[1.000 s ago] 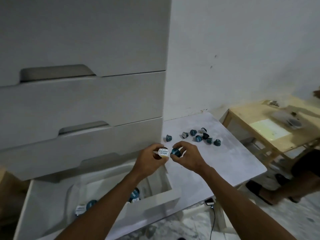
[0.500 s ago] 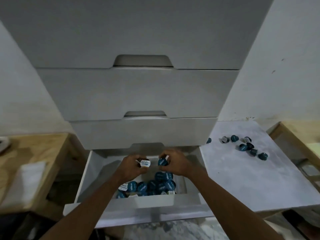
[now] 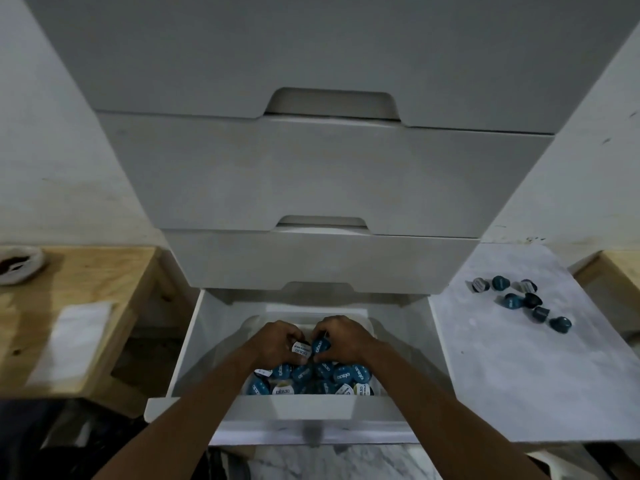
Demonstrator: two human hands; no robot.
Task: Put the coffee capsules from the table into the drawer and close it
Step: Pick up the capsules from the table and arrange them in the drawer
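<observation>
Left hand (image 3: pixel 277 341): my fingers pinch a white-lidded coffee capsule (image 3: pixel 300 350) over the open white drawer (image 3: pixel 194 344).
Right hand (image 3: pixel 341 337): my fingers grip a teal-lidded capsule (image 3: pixel 320 346), touching the white one.
Tabletop (image 3: pixel 512 368): seven dark teal capsules (image 3: pixel 514 301) lie loose.

- I see the drawer (image 3: pixel 263 408) and the cabinet fronts (image 3: pixel 311 174) above it as smooth, matt white board.
- The capsules in the drawer (image 3: pixel 313 375) have printed lids, blue and white, with a slight sheen.
- The loose capsules (image 3: pixel 512 301) on the right look like dark, glossy plastic or foil; I cannot tell which.
- The table (image 3: pixel 519 375) under them is a pale, mottled, matt top.
- The bench (image 3: pixel 86 271) on the left is bare, unfinished plywood.
- The floor (image 3: pixel 329 462) nearest me looks like veined marble.
</observation>
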